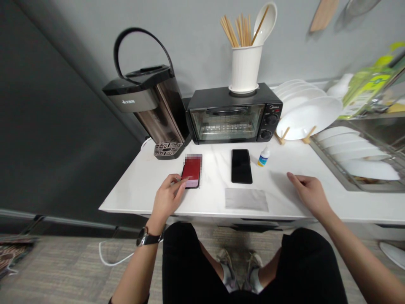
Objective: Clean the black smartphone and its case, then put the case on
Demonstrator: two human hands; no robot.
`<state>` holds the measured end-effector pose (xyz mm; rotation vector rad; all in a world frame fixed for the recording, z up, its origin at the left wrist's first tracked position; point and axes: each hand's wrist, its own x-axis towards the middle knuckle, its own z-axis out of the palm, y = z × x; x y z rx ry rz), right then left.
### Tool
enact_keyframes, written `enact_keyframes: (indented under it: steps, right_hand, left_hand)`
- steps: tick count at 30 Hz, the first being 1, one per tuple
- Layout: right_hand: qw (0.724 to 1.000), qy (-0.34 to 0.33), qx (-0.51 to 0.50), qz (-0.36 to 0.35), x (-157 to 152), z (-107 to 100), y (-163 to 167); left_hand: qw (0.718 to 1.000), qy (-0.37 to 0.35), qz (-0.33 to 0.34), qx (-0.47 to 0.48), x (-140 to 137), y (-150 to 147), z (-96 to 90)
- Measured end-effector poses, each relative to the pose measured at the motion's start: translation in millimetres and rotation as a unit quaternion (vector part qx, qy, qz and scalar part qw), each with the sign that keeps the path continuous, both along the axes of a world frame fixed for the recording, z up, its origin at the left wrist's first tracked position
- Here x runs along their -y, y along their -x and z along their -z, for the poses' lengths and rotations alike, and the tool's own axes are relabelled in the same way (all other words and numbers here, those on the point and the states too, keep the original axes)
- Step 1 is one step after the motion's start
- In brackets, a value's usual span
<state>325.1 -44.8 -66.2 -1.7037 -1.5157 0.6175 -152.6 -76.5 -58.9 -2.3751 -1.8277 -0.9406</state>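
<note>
A smartphone with a lit red screen (pixel 191 168) lies flat on the left part of the white counter. My left hand (pixel 167 195) reaches over its lower left edge, fingers apart, with a fingertip on or just above the glass; it does not grip the phone. To the right lies a second smartphone, its screen black (pixel 241 166). A small white bottle with a blue and yellow label (pixel 263 156) stands beside that one. Below the black phone is a flat grey cloth (pixel 246 199). My right hand (pixel 310 192) rests on the counter to the right, its fingers curled closed with nothing visible in them.
A hot water dispenser (pixel 158 109) stands at the back left. The black toaster oven (pixel 228 114) next to it carries a white cup (pixel 247 67) of chopsticks and a spoon. White plates (pixel 313 114) stand in a rack by the sink (pixel 344 177). The counter's front edge is near my knees.
</note>
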Motion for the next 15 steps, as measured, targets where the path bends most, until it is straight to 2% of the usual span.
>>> enact_keyframes:
  steps: [15]
  right_hand:
    - [1.000,-0.004,0.016,-0.007,-3.5,1.6,2.3]
  left_hand:
    - [0.999,-0.010,-0.014,-0.031,-2.7,0.9,0.7]
